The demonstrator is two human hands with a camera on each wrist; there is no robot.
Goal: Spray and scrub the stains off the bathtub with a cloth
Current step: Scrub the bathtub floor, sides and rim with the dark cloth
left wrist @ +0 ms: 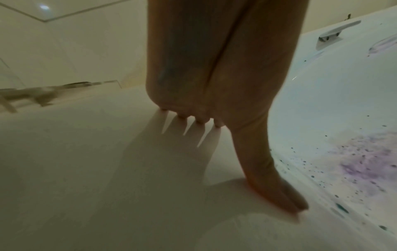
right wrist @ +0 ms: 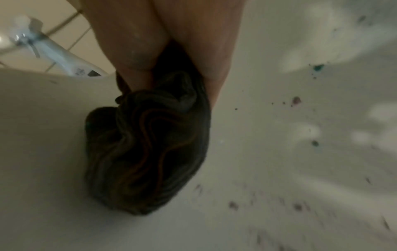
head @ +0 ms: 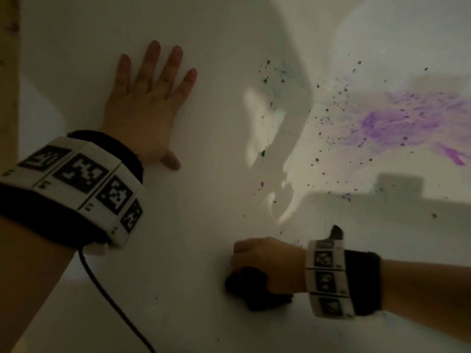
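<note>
The white bathtub fills the head view. A purple smear and dark and green specks mark its floor at the right. My right hand grips a bunched dark cloth and presses it on the tub surface low in the view. In the right wrist view the crumpled cloth sits under my fingers, with specks to its right. My left hand lies flat with fingers spread on the tub surface at upper left; the left wrist view shows its palm braced there.
A white spray bottle stands at the tub edge by a tiled wall in the right wrist view. A tub grab handle sits on the far rim in the left wrist view. A black cable hangs from my left wrist band.
</note>
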